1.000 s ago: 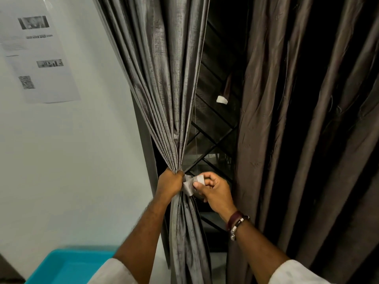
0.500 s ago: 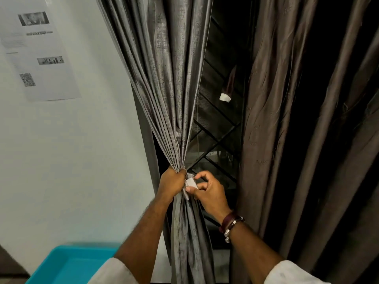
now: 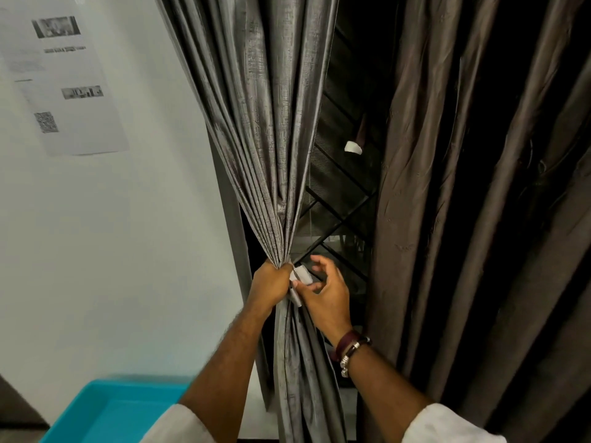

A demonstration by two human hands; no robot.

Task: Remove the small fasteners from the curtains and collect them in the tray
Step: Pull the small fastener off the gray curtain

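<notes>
**Gripping the gathered curtain while the fastener strip is being worked**

Looking down through the head camera, I am seeing the left hand (image 3: 271,282) wrapping its grip fully around the grey curtain (image 3: 271,123), bunching the folds into a tight neck at the point where the cloth narrows. Right beside it, the right hand (image 3: 323,292) is holding its grip partly open: the thumb is lying against the small white fastener strip (image 3: 300,276) at the gathered neck, while the other fingers are spreading loosely outward and touching nothing that I can make out. The strip is sitting on the curtain, between the two hands, with one end sticking up and another piece hanging just below it. I cannot tell whether it is attached or already loose.

A second white fastener (image 3: 352,147) is hanging higher up, in the dark gap beside the brown curtain (image 3: 479,219). The turquoise tray (image 3: 105,414) is sitting at the lower left, well apart from both hands, under the left forearm. A printed sheet (image 3: 60,78) is hanging on the white wall.
</notes>
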